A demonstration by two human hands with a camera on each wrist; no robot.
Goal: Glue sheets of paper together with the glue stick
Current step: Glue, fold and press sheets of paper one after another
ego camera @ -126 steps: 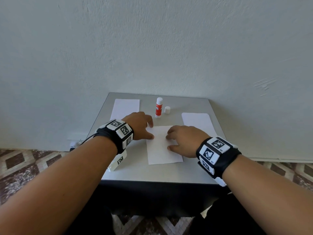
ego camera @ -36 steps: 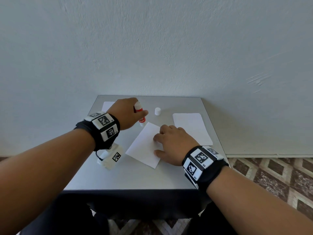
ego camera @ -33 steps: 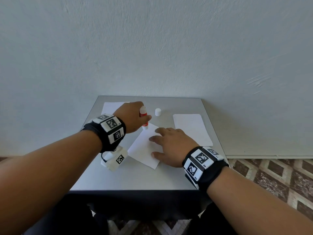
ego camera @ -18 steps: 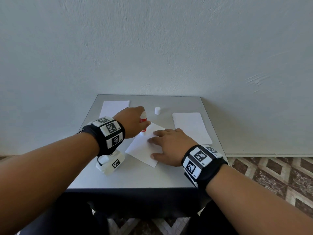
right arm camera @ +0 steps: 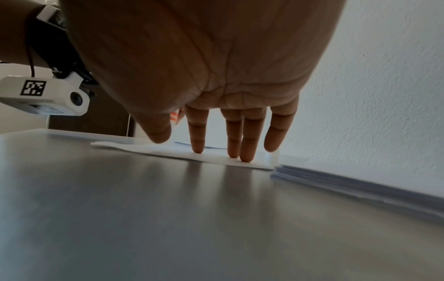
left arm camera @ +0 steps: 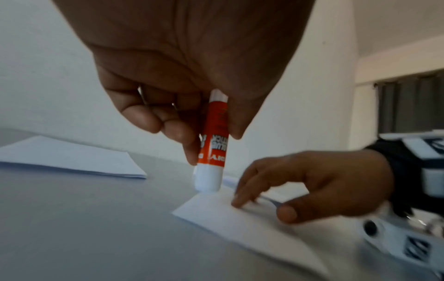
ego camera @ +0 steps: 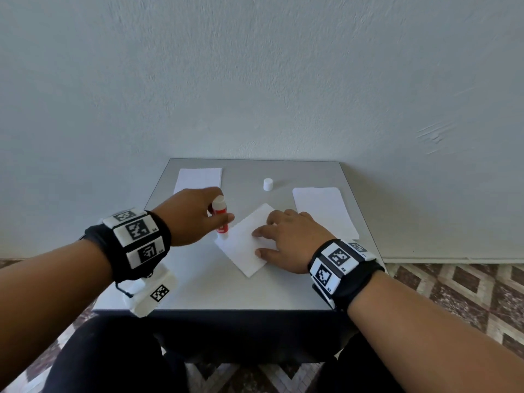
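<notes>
A white sheet of paper (ego camera: 246, 245) lies turned at an angle in the middle of the grey table (ego camera: 198, 293). My left hand (ego camera: 195, 217) grips a red and white glue stick (ego camera: 220, 217) upside down, its white tip (left arm camera: 206, 182) touching the sheet's left edge (left arm camera: 216, 207). My right hand (ego camera: 286, 239) rests flat on the sheet with straight fingers (right arm camera: 198, 140) pressing it down. In the right wrist view the sheet (right arm camera: 182, 151) lies under the fingertips.
A stack of white sheets (ego camera: 198, 180) sits at the back left, another stack (ego camera: 323, 211) at the right, beside my right hand. The glue stick's white cap (ego camera: 268, 184) stands at the back centre. A pale wall rises behind the table.
My left hand has drawn the glue stick toward me along the sheet's left edge. My right hand stays pressing on the sheet. Earlier the sheet lay straight and the glue stick stood on the table.
</notes>
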